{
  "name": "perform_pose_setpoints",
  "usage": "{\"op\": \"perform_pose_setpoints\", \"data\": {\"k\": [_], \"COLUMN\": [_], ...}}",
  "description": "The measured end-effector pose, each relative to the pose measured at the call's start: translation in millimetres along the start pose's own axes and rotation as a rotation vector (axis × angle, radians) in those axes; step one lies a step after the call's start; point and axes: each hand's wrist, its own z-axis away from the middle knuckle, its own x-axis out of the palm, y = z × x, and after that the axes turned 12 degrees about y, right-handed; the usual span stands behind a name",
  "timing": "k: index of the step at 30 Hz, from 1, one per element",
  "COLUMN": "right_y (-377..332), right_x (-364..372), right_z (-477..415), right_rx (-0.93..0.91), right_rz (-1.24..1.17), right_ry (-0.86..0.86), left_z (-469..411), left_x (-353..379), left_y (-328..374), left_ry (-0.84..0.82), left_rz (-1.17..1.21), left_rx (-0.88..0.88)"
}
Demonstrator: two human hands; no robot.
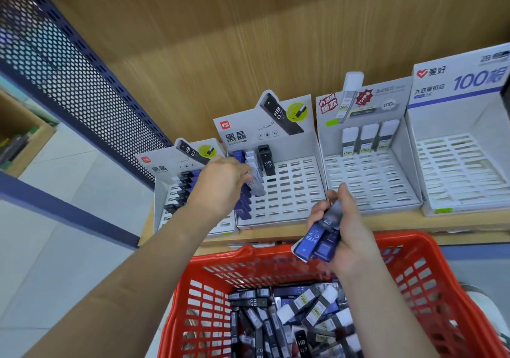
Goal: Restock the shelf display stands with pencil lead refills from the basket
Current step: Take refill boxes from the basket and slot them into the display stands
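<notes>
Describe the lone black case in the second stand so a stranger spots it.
On the wooden shelf behind the red basket, find the second display stand from the left. In its back row stands a black case marked HB 0.7, the only black one there, right of blue cases and pale cases.

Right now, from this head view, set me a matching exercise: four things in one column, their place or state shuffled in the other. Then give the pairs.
1. left hand
2. right hand
3. red basket
4. white-capped refills

A. upright in the back row of the third stand from the left
B. grips blue refills
C. contains a heap of refills
D. holds a pale refill at the second stand

Pairs: 1-D, 2-B, 3-C, 4-A
</notes>
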Motion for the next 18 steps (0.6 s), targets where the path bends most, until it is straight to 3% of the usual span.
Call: {"op": "perform_pose_setpoints", "data": {"k": [6, 12, 18], "right_y": [5, 6, 10], "right_x": [0, 0, 7], "right_z": [3, 2, 4], "right_rx": [-0.02, -0.02, -0.01], "right_rz": [0.071, 0.081, 0.027], "right_ry": [-0.018, -0.029, -0.057], "left_z": [-16, -15, -13], "left_x": [-6, -3, -6], "left_y": [8, 12, 23], "left_ry": [-0.088, -0.044, -0.043], "left_rz": [-0.172, -0.018, -0.128], "left_rx": [0.089, -0.096, -0.082]}}
